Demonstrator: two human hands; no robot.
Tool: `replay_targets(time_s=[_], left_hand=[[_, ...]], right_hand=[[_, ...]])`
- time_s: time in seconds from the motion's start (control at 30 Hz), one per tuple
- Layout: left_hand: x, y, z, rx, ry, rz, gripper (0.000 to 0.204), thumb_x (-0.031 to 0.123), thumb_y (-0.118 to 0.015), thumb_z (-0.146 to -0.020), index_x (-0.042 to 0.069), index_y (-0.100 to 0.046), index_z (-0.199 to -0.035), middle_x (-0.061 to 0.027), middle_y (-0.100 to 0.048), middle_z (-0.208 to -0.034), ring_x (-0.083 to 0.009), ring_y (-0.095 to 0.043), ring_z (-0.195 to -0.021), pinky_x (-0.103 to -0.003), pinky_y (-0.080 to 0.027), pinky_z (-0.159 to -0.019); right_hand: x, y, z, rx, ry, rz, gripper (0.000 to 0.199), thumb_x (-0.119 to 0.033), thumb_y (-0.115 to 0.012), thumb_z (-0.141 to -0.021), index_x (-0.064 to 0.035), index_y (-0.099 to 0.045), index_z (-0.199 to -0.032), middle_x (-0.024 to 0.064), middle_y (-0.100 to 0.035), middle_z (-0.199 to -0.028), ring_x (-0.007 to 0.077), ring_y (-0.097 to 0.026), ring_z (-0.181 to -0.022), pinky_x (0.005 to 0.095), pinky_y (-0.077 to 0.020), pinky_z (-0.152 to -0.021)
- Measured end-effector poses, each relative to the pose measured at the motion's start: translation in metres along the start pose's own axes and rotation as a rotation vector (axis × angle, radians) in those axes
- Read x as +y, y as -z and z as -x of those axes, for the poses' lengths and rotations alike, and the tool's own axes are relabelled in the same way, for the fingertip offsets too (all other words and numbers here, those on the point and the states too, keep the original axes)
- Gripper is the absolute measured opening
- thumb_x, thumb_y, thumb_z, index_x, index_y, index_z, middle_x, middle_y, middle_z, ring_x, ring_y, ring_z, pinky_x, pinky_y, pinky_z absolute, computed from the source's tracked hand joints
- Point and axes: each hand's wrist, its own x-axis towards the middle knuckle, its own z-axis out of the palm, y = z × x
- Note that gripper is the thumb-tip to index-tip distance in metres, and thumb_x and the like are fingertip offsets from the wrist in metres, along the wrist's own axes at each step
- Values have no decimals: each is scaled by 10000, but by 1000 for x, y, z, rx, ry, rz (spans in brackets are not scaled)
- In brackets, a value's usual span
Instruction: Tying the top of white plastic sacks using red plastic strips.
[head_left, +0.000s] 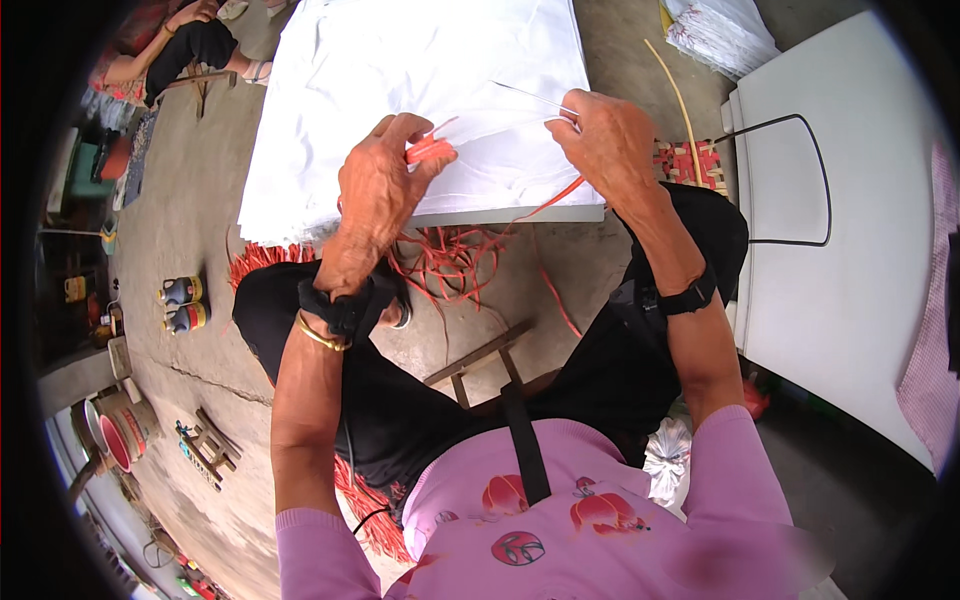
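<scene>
A stack of white cloth-like sheets [420,60] lies in front of me, and both hands are above its near part. My left hand [385,175] is closed in a pinch on a folded orange-red strip [430,150], with a thin end sticking up. My right hand [610,140] pinches a long, thin needle [530,97] that points up and left over the sheets. Below that hand a red strip [555,197] slants down across the near edge of the stack. Whether my right palm also holds this strip is hidden.
A tangle of red strips [450,262] hangs below the stack, between my knees. To the right stand a white cabinet-like box [840,200] and a red-and-cream woven seat [690,165]. Another person [190,50] sits at far left. Two dark bottles [183,305] stand on the floor.
</scene>
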Motion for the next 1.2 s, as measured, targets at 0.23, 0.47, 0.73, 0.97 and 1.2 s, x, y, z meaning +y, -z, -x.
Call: replay_targets(time_s=[0.23, 0.47, 0.73, 0.97, 1.2], left_hand=[[35, -47, -9, -37, -113, -170, 210, 102, -637, -731, 91, -542, -918, -75, -600, -832, -308, -603, -676, -400, -467, -556], [39, -41, -18, 137, 32, 16, 120, 130, -610, -805, 67, -573, -901, -68, -591, -673, -252, -582, -602, -339, -444, -540], [27, -33, -19, 117, 441, 799, 246, 207, -520, -884, 19, -514, -725, 46, -412, -561, -74, -332, -472, -255, -277, -430], [17, -13, -17, -4, 663, 1192, 272, 312, -462, -898, 88, -486, -746, 54, -359, -548, -58, -243, -425, -234, -165, -399], [35, -11, -5, 51, 530, 952, 157, 177, -561, -852, 71, -515, -747, 61, -393, -539, -37, -304, -437, -226, -216, -399]], right_hand=[[-2, -1, 6, 38, 39, 6, 121, -134, -621, -732, -37, -577, -788, 103, -628, -731, 309, -615, -681, 407, -480, -609], [-1, 1, 5, 71, -85, -218, 174, -79, -614, -713, -55, -536, -867, 120, -620, -681, 319, -615, -673, 421, -462, -602], [-41, -23, 0, 28, -12, -509, 176, -51, -604, -730, -8, -535, -885, 135, -629, -678, 260, -621, -597, 345, -472, -577], [-64, -35, -8, -24, -22, -480, 203, -58, -577, -722, -14, -531, -915, 141, -615, -665, 293, -602, -586, 373, -466, -575], [-72, -39, -8, -67, 83, -609, 210, -162, -603, -758, -11, -549, -893, 134, -620, -681, 317, -612, -642, 403, -467, -597]])
